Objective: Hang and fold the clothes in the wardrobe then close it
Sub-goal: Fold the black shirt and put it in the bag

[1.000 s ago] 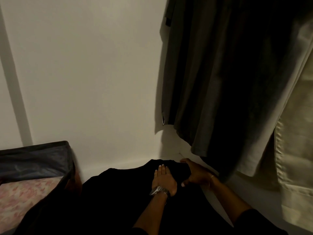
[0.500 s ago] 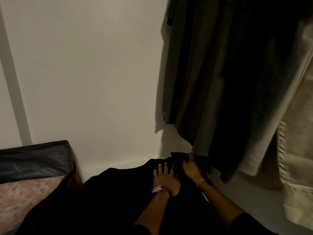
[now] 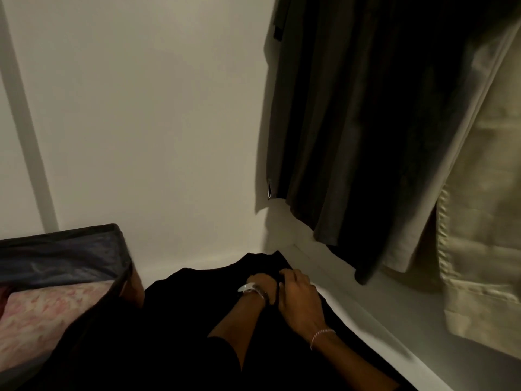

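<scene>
black garment point(image 3: 197, 320) flat on wardrobe floor, far edge near the back corner | right hand point(image 3: 298, 300) pinching a fold, prob to turn it over | left hand point(image 3: 260, 283) half hidden, grip can't tell | hung clothes point(image 3: 366, 122) above right

head view – one camera, worn on the head | faces forward and down into a wardrobe corner point(image 3: 262, 244) | close over both forearms – wide-angle, walls bowed | no second view
</scene>
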